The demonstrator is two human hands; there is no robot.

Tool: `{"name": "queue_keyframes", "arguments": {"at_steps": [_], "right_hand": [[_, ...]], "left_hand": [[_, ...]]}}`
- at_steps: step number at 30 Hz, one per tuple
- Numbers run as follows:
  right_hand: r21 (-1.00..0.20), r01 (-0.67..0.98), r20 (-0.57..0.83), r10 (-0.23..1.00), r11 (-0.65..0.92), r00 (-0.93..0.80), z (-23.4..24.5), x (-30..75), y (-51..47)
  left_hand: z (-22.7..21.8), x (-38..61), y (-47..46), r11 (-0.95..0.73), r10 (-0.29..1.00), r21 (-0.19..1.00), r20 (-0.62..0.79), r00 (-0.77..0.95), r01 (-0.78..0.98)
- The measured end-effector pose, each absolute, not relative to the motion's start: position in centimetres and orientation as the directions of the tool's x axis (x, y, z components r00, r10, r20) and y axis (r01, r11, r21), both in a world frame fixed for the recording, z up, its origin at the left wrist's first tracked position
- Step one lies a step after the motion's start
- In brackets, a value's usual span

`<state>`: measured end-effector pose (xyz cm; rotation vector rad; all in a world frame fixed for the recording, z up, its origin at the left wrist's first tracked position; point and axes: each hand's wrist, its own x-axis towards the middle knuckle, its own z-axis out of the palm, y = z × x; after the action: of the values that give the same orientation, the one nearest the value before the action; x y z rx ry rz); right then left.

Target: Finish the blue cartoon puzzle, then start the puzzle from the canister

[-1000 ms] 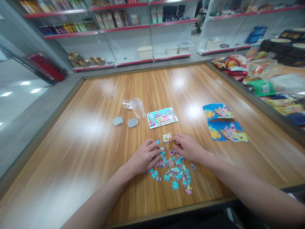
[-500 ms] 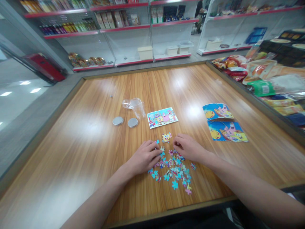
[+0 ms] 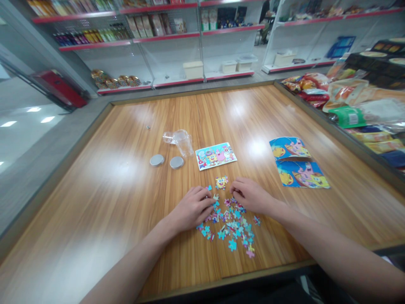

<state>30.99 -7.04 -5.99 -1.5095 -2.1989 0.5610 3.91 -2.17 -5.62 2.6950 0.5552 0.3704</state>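
A heap of small loose puzzle pieces (image 3: 234, 230), mostly turquoise and pink, lies on the wooden table (image 3: 110, 190) near its front edge. My left hand (image 3: 192, 207) rests on the heap's left side with fingers curled onto the pieces. My right hand (image 3: 249, 195) sits at the heap's upper right, fingers bent and pinched over some pieces. Between the two hands, slightly further away, lies a small joined yellow cluster (image 3: 221, 182). A printed cartoon picture card (image 3: 216, 156) lies just beyond it.
Two clear plastic cups (image 3: 182, 142) and two round metal lids (image 3: 166, 161) lie left of the card. Two blue cartoon sheets (image 3: 297, 162) lie to the right. Snack packets (image 3: 348, 101) fill a bin along the right edge. Shop shelves (image 3: 164, 42) stand behind.
My right hand has drawn back slightly from the yellow cluster toward the heap. My left hand has barely shifted.
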Motion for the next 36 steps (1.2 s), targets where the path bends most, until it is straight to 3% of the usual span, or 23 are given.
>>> {"name": "queue_keyframes", "arguments": {"at_steps": [26,36], "right_hand": [[-0.538,0.723,-0.014,0.853,0.434,-0.522,-4.0,32.1,-7.2],[-0.509,0.751,-0.047,0.858,0.419,-0.511,-3.7,31.8,-7.3]], "left_hand": [[-5.8,3.8,-2.0,-0.864,0.410,0.392,0.184,0.893,0.316],[-6.9,2.9,-1.3,-0.844,0.416,0.462,0.239,0.878,0.274]]}}
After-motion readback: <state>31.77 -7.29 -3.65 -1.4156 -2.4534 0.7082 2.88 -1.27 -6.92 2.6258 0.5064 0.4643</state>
